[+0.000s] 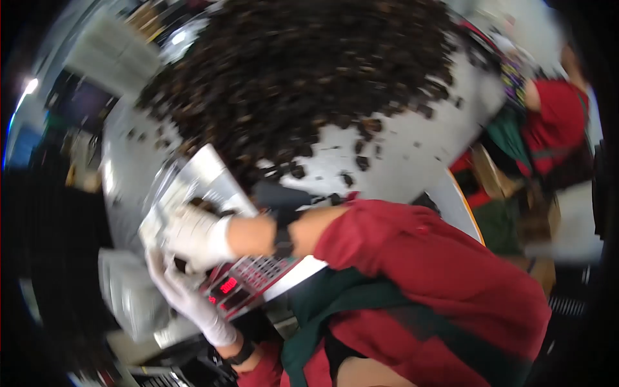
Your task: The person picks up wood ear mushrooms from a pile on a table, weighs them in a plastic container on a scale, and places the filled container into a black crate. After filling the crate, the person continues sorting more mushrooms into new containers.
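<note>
My right hand (196, 238), in a white glove, reaches across the silver weighing pan (216, 177) with its fingers curled at a clear plastic bag (158, 190). Below it, my white-gloved left hand (184, 300) comes up from the bottom, its fingers bent close to the right hand's fingertips, also at the bag. A small dark piece (181, 264) shows between the two hands. More dark brown pieces (203, 205) lie just beyond my right knuckles. Under my right wrist is the scale's keypad (261, 271), with a lit red display (227, 285). Motion blurs both hands' fingers, so I cannot tell how firmly they grip.
A large heap of dark brown dried pieces (290, 71) covers much of the metal table (412, 151). Stacked clear plastic containers (132, 293) stand at the left. Another person's red sleeve (558, 119) is at the right, near an open cardboard box (493, 171).
</note>
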